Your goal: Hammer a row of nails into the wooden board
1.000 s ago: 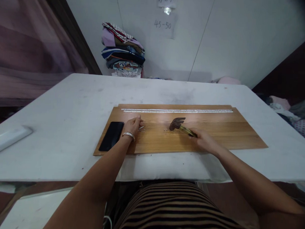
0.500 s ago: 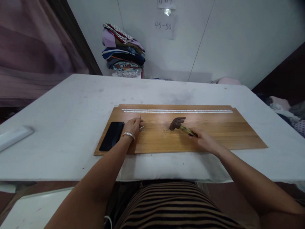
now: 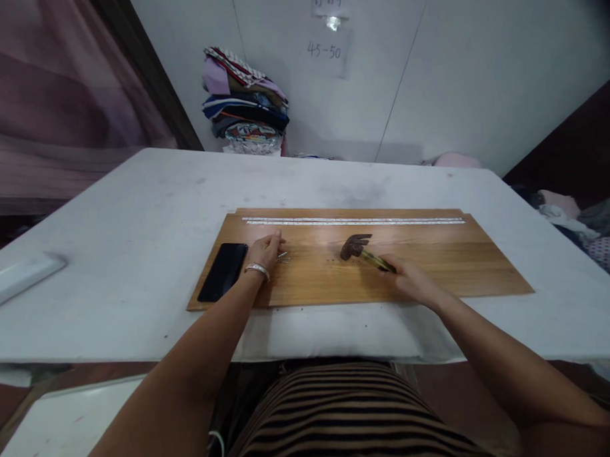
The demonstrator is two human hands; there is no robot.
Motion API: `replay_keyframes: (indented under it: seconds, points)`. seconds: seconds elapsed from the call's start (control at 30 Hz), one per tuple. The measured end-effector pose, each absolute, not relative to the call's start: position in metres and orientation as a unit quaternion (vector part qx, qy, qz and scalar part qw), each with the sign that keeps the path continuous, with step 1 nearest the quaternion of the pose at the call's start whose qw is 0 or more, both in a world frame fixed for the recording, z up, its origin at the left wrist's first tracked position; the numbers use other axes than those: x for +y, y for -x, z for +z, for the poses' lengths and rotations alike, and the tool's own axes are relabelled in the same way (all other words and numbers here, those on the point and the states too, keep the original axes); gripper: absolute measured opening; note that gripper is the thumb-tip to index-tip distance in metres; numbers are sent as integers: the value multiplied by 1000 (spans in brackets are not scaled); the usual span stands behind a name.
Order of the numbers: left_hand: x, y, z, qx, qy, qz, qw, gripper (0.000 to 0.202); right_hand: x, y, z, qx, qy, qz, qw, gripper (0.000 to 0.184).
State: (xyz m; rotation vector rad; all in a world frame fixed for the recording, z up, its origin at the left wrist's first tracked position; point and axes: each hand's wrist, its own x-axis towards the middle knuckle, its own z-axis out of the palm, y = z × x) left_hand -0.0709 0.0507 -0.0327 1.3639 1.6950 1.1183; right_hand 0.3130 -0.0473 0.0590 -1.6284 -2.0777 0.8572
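A long wooden board point(image 3: 434, 260) lies on the white table point(image 3: 134, 236). My right hand point(image 3: 406, 277) is closed round the handle of a small hammer point(image 3: 355, 246), whose dark head rests on the board near its middle. My left hand point(image 3: 265, 250), with a bracelet at the wrist, rests on the board with curled fingers pinched on a few thin metal nails point(image 3: 283, 256). A black phone point(image 3: 223, 271) lies on the board's left end, beside that hand. A thin silvery strip point(image 3: 355, 221) runs along the board's far edge.
A stack of folded cloth point(image 3: 245, 106) stands at the wall behind the table. A white flat object point(image 3: 18, 278) lies at the table's left edge. More cloth point(image 3: 575, 218) lies off to the right. A paper reading "45-50" point(image 3: 327, 50) hangs on the wall.
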Motion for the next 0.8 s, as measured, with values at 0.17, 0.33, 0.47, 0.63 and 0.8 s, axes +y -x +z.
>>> replay_keyframes:
  seconds: [0.17, 0.33, 0.47, 0.63, 0.8]
  points:
    - [52, 71, -33, 651, -523, 432, 340, 72, -47, -311, 56, -737, 574, 306, 186, 22]
    - [54, 74, -38, 649, -525, 432, 341, 73, -48, -310, 50, -741, 571, 308, 170, 20]
    - [56, 74, -42, 647, -520, 435, 349, 73, -48, -311, 53, -738, 577, 307, 168, 18]
    - [55, 73, -39, 651, -527, 430, 338, 73, -47, -312, 57, -735, 576, 309, 177, 23]
    - [54, 74, -36, 653, -534, 421, 334, 74, -45, -311, 49, -736, 579, 303, 173, 18]
